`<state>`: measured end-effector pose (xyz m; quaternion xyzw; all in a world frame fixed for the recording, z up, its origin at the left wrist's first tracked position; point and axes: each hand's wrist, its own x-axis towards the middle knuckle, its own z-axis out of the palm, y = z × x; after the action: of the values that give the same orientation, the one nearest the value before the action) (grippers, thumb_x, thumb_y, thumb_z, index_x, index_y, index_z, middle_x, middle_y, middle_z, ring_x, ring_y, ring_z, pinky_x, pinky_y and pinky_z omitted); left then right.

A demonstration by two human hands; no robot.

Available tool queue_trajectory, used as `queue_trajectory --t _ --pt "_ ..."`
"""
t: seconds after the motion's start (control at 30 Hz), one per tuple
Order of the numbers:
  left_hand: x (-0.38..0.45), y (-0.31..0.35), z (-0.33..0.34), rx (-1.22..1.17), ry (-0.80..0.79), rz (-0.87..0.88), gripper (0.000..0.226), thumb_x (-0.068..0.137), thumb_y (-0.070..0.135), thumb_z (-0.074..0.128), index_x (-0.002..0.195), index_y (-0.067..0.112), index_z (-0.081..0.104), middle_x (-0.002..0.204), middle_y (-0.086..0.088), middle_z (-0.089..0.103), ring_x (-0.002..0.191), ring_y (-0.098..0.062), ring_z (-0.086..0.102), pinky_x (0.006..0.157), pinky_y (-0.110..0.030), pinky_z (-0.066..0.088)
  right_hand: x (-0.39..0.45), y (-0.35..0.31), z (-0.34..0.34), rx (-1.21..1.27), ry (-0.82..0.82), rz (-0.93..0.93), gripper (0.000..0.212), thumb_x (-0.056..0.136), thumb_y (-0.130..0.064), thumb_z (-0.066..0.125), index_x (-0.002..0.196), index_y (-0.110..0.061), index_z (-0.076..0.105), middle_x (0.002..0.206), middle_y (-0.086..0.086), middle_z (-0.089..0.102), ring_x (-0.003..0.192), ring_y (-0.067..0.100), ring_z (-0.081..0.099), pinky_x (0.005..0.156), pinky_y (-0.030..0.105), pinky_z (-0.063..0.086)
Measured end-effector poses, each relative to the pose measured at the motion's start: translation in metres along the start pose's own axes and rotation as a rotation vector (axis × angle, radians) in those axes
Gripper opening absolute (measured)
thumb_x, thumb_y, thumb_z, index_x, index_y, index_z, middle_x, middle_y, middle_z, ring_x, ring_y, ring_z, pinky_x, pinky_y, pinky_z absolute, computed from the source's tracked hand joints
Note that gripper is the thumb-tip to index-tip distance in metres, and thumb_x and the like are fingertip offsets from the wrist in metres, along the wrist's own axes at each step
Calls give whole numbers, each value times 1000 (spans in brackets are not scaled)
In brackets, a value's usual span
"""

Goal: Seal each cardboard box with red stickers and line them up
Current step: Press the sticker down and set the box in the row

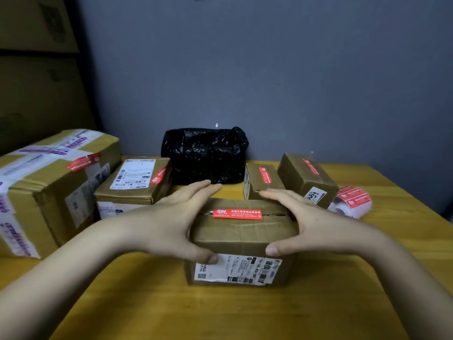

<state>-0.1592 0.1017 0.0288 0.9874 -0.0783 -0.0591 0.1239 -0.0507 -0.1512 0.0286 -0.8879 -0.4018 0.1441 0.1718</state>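
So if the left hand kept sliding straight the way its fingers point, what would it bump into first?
Most likely the black plastic bag. The left hand lies along the side of the front box, fingers aimed toward the wall, and the bag sits just beyond the fingertips. Depth is hard to judge, though.
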Motion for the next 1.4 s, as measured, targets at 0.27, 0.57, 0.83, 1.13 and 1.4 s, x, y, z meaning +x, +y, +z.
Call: queue_trajectory --t 0.27,0.57,0.83,1.13,1.4 --pt "23 1 -6 75 -75 18 115 64 66 71 146 40 -4 149 15 19 136 -8 22 109 -21 24 13 4 -5 25 -82 -44 101 66 -57 78 144 -50 14 140 -28 23 128 -2 30 108 27 35" --pt "-7 -10 -7 -8 146 42 103 56 75 65 136 52 5 124 24 33 117 5 32 100 -24 38 14 0 -7 140 -25 -121 98 68 -53 79 141 -55 14 140 -33 20 130 -7 28 107 24 33" --pt "1 -29 -34 -79 105 86 103 63 52 80 142 43 15 133 19 35 121 5 33 104 -20 34 32 -27 -19 44 -3 -179 102 70 -44 81 146 -45 12 145 -19 25 132 -2 28 111 24 29" --pt "47 -30 -71 8 -73 72 102 70 33 82 148 30 16 143 12 33 129 -5 32 108 -21 30 33 -31 -10 56 226 -28 90 68 -56 71 142 -43 21 127 -14 36 122 7 39 100 32 40" --pt "56 -39 -61 39 139 -30 106 71 42 78 149 32 8 153 8 11 142 -16 13 116 -36 21 53 -31 6 284 381 186 75 60 -73 63 123 -40 37 125 -6 41 118 15 45 96 35 41"
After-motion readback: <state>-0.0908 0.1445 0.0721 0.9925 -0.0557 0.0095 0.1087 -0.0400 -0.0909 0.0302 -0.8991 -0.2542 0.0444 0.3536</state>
